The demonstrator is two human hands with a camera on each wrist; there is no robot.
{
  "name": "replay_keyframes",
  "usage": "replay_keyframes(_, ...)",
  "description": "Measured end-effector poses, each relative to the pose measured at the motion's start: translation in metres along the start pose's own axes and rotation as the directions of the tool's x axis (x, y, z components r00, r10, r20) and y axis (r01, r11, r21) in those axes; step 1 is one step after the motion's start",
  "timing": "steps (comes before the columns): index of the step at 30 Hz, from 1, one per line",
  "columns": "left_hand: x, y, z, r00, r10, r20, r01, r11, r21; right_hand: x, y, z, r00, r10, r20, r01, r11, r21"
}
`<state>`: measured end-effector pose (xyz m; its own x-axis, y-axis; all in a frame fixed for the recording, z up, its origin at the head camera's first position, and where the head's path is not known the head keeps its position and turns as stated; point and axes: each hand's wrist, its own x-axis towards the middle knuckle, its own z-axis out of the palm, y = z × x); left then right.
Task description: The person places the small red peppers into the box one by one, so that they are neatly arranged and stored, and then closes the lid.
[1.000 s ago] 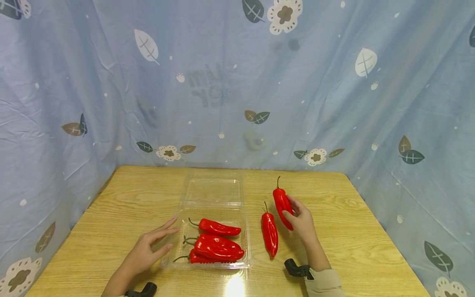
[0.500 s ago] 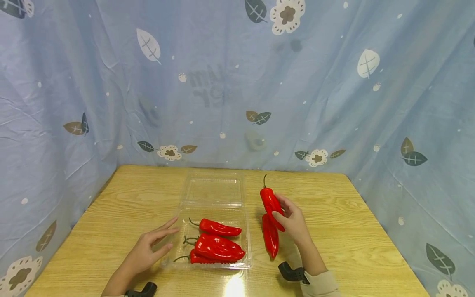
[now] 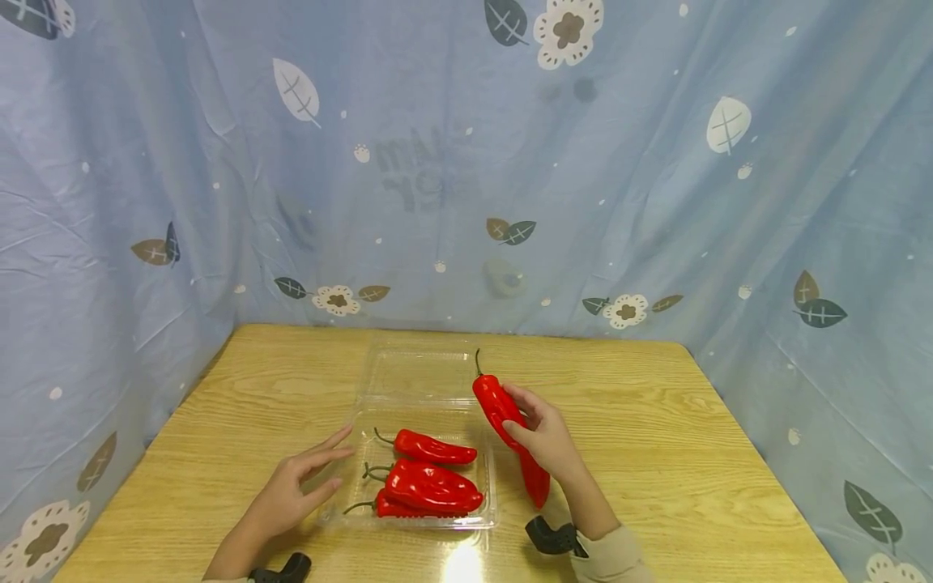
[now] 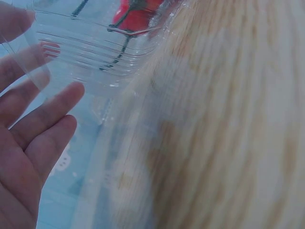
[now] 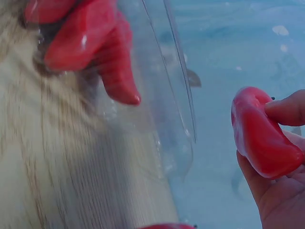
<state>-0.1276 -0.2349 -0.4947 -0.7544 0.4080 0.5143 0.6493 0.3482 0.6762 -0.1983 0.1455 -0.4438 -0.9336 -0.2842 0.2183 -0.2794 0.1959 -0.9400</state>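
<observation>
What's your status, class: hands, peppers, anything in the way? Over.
Right hand grips a red pepper near the clear container. Left hand at container's left side, holding no pepper. Lid open, nothing visibly blocking.

At least five red peppers [image 3: 435, 486], two grips [image 3: 290, 491] [image 3: 545, 437], two black wrist pieces [image 3: 548, 537], one clear container [image 3: 419, 402], one table [image 3: 656, 453]

Curtained-off booth, as I read it from my end — pale blue cloth [image 3: 408, 243] printed with leaves [image 3: 297, 87] and flowers [image 3: 568, 31] hangs behind wood-grain table [image 3: 619, 385] and along both sides. Black wrist cameras [image 3: 550, 536] suggest recording set-up. Home, lab or workshop around it — I cannot tell; cloth fills my view beyond table.
</observation>
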Motion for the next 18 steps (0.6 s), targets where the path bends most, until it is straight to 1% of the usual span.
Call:
replay_keyframes(6,0.0,-0.001,0.0,1.0,-0.007,-0.004,0.007,1.0,0.005,0.001,-0.005,0.011,0.994,-0.012,0.106,0.01,1.0,0.015)
replay_keyframes(14,-0.001,-0.001,0.001,1.0,0.006,-0.01,-0.007,1.0,-0.008,0.004,-0.008,0.025,0.978,-0.011,0.207,0.007,1.0,0.022)
replay_keyframes(18,0.0,0.0,0.0,0.999,-0.029,0.014,0.029,0.999,-0.02,0.005,-0.011,0.032,0.967,-0.033,0.254,0.035,0.999,-0.004)
